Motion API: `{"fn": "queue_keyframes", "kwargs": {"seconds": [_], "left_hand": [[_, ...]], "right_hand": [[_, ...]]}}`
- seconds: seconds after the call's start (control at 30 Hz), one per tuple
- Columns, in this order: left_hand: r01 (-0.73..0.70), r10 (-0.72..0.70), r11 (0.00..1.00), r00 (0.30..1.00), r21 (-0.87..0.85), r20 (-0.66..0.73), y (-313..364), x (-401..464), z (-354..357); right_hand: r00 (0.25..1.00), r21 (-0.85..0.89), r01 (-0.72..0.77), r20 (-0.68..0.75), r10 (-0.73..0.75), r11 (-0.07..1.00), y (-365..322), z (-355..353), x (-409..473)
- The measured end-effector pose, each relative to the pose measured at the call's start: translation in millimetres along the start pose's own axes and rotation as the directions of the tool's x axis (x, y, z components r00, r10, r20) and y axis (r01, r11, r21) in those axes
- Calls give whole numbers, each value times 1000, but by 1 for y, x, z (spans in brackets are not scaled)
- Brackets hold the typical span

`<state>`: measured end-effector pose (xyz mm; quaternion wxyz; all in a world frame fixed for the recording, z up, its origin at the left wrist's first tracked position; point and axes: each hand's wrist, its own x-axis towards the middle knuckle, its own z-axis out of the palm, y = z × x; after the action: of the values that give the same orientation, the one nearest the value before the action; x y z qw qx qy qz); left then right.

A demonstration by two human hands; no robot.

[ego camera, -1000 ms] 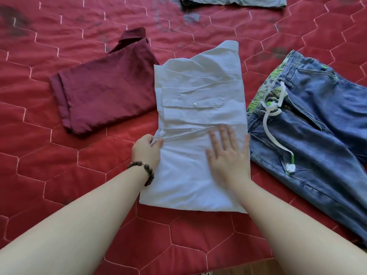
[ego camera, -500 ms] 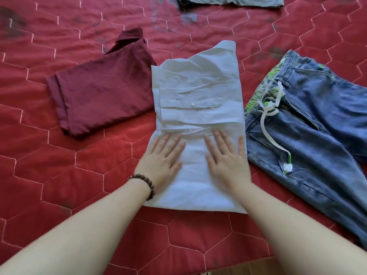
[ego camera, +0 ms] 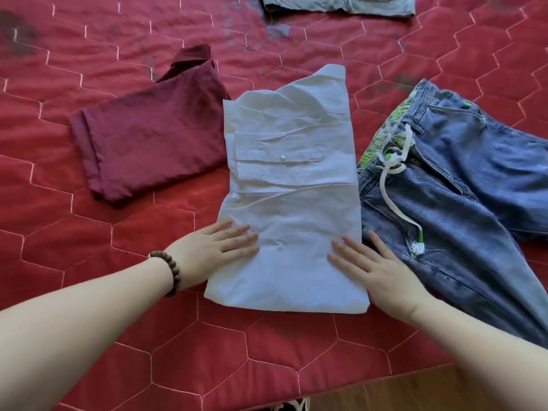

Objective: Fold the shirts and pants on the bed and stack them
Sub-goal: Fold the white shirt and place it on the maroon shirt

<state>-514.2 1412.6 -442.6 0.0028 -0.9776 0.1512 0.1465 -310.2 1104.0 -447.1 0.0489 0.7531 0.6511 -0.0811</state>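
A white shirt (ego camera: 290, 185), folded into a long strip with sleeves tucked in, lies in the middle of the red quilted bed (ego camera: 89, 221). My left hand (ego camera: 216, 250) rests flat on its lower left edge, fingers straight. My right hand (ego camera: 373, 265) lies flat on its lower right edge, fingers spread. A folded maroon shirt (ego camera: 148, 137) sits to the left. Blue jeans (ego camera: 462, 197) with a white drawstring lie unfolded on the right, touching the white shirt.
A grey garment (ego camera: 341, 4) lies at the far top edge of the bed. The bed's near edge runs along the bottom right, with wooden floor (ego camera: 415, 393) beyond it. A bead bracelet (ego camera: 169, 271) circles my left wrist.
Both hands slid from the shirt's middle outward and down to its lower side edges. Earlier the left hand pinched the left edge, then flattened on the cloth.
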Motion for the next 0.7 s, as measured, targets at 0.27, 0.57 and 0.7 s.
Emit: {"fn": "queue_keyframes", "kwargs": {"seconds": [0.27,0.57,0.7], "left_hand": [[459,-536,419,822,-784,195,7,15,-55],[279,-896,-5,426,-960,128,-45,50,-124],[234,-943,-1,324,-972,79,-91,85,-129]], "right_hand": [[818,617,-556,286,500,557,-4,-40,33],[602,908,-371,75,795,196,33,-105,78],[513,919,-330,-19,858,218,67,-115,129]]}}
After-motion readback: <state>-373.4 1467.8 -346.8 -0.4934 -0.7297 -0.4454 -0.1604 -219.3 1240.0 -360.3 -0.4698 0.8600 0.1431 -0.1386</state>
